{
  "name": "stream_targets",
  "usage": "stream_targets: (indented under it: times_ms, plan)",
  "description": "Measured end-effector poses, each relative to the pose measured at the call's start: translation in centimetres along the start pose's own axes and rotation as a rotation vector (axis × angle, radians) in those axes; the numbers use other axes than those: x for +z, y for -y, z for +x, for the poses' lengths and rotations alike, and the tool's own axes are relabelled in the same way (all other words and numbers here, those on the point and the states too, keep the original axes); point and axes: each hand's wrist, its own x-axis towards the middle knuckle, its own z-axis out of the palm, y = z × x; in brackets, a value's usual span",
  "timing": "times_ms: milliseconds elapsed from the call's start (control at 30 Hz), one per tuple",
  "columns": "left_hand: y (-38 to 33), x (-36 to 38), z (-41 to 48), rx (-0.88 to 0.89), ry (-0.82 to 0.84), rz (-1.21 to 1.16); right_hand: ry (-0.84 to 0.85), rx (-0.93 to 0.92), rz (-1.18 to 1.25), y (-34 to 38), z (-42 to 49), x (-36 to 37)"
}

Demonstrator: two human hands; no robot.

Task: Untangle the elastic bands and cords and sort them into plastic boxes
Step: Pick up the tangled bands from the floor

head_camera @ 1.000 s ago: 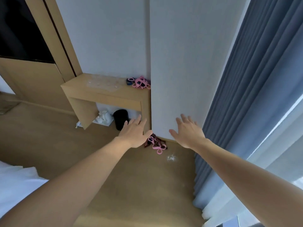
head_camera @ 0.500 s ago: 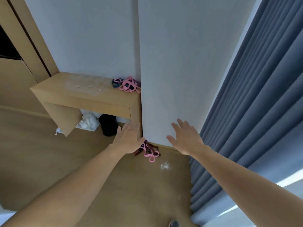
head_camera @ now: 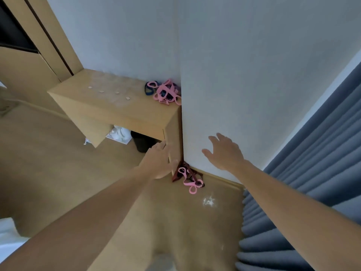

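Note:
A tangle of pink, dark red and black elastic bands [head_camera: 188, 176] lies on the wooden floor in the corner where the desk side meets the white wall. A second tangle of pink and blue bands [head_camera: 164, 92] sits on the back right of the wooden desk top [head_camera: 109, 100]. My left hand [head_camera: 158, 162] is open, fingers spread, just left of the floor tangle and in front of the desk's side panel. My right hand [head_camera: 224, 153] is open above and to the right of that tangle, in front of the wall. Both hands hold nothing. No plastic boxes are in view.
A blue-grey curtain [head_camera: 304, 173] hangs along the right. Under the desk stand a black bin [head_camera: 141, 141] and white items [head_camera: 119, 133]. Small white scraps [head_camera: 209, 201] lie on the floor. White bedding [head_camera: 7, 233] shows at the lower left.
The view has shifted closer to the corner. Both hands have moved forward and down toward the floor tangle, staying open and empty.

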Motion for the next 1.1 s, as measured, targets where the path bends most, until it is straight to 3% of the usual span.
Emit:
stream_targets:
  times_ms: [433, 667, 900, 1000, 1100]
  plan:
    - [6.5, 3.7, 19.0, 0.007, 0.231, -0.148, 0.142, 0.160, 0.096, 1.4, 17.9, 5.3]
    - [8.5, 9.9, 27.2, -0.062, 0.337, -0.288, 0.225, 0.311, 0.339, -1.2, 24.3, 11.0]
    - [10.7, 23.3, 34.2, -0.218, 0.397, -0.529, 0.332, 0.466, 0.700, -6.2, 30.1, 25.4]
    - [12.6, 31.0, 37.5, -0.316, 0.392, -0.522, 0.370, 0.454, 0.779, -8.0, 32.9, 33.8]
    - [15.0, 39.6, 40.5, -0.413, 0.380, -0.535, 0.384, 0.565, 0.882, -9.7, 35.1, 42.5]
